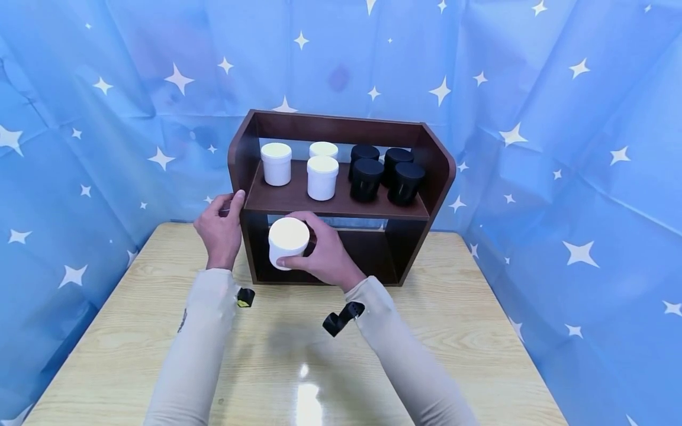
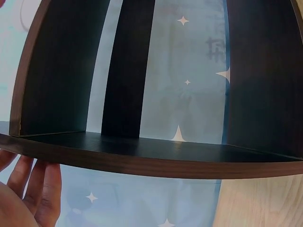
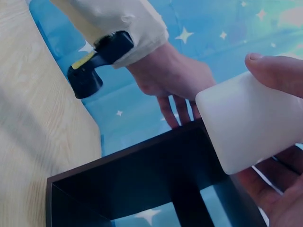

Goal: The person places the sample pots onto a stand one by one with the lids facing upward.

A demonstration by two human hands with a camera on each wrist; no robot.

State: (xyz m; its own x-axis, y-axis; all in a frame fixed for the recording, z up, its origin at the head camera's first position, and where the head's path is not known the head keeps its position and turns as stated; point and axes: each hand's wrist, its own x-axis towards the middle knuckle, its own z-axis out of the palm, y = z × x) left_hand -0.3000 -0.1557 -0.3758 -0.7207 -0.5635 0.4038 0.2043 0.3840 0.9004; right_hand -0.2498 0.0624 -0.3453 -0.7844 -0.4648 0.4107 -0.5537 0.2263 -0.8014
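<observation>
My right hand [image 1: 327, 254] grips a white lidded jar [image 1: 288, 239], thumb on one side and fingers round the other. In the head view the jar is in front of the lower opening of a dark brown two-tier shelf [image 1: 335, 214]. The right wrist view shows the same jar [image 3: 251, 123] tilted by the camera angle. At the shelf's left side panel is my left hand [image 1: 221, 231]. Its fingers [image 2: 49, 189] touch the panel's outer face, fairly straight, in the left wrist view; its thumb is near the front edge in the head view.
Along the upper tier stand three white jars [image 1: 276, 165] at the left and several black jars [image 1: 366, 179] at the right. The shelf is on a light wooden table [image 1: 426, 331]. A blue star-patterned curtain [image 1: 559, 177] surrounds the table.
</observation>
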